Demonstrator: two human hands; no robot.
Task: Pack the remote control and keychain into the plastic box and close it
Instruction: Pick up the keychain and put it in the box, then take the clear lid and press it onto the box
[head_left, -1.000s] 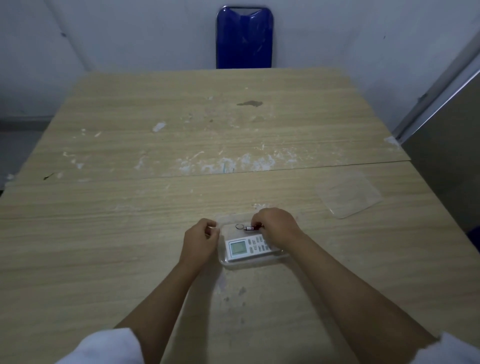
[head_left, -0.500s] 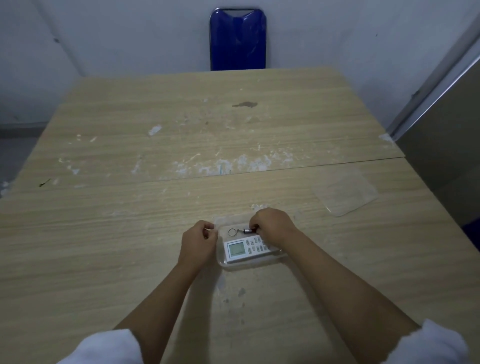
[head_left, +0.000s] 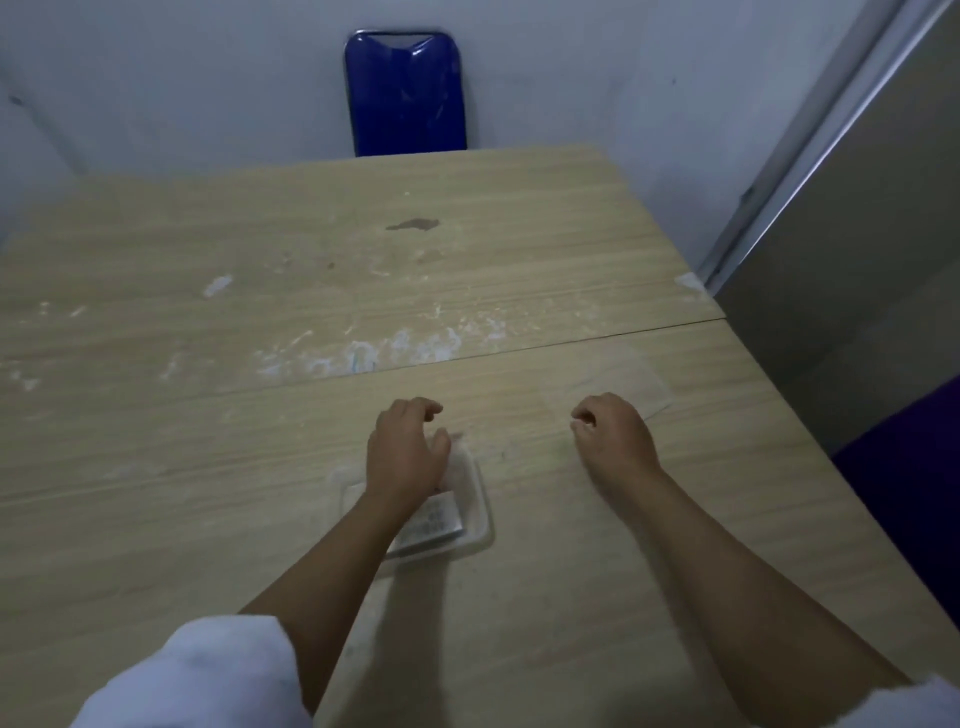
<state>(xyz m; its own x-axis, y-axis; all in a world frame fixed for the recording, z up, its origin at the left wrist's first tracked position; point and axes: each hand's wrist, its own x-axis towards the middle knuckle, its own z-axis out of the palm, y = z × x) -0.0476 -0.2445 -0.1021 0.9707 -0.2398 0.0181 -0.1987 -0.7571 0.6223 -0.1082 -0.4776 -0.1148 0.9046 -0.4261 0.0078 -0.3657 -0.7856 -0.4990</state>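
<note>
the right hand (head_left: 613, 436) has left the plastic box (head_left: 475, 499) and moved right, toward the clear lid (head_left: 623, 379); the left hand (head_left: 405, 452) now covers the box's far end, hiding the keychain.

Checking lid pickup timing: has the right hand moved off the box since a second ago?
Yes. The right hand has left the box and gone right, toward the clear lid near the table's right edge, fingers curled, holding nothing.

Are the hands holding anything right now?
Nothing is held. The right hand hovers empty near the clear lid. The left hand is over the plastic box with the remote control inside, gripping nothing visible.
</note>
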